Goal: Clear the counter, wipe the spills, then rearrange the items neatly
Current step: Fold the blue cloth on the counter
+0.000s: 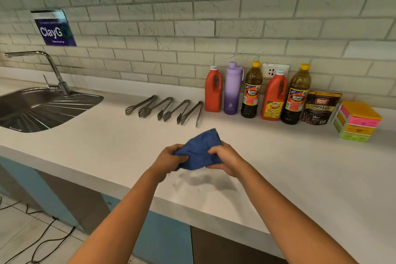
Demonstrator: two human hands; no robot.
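Observation:
A blue cloth [198,149] is held above the white counter [107,146], bunched between both hands. My left hand [170,159] grips its left edge and my right hand [225,158] grips its right side. Its shadow falls on the counter just below. Along the wall stand a red bottle [212,90], a purple flask [232,89], two dark Datu Puti bottles [251,92] [295,96], a second red bottle [273,97], a coffee granules pouch [320,107] and a stack of coloured boxes [356,121]. Several metal tongs [165,108] lie side by side left of the bottles.
A steel sink [32,105] with a tap [53,68] is set into the counter at the left. A wall socket [272,69] sits behind the bottles. Black cables [42,240] trail over the tiled floor at lower left.

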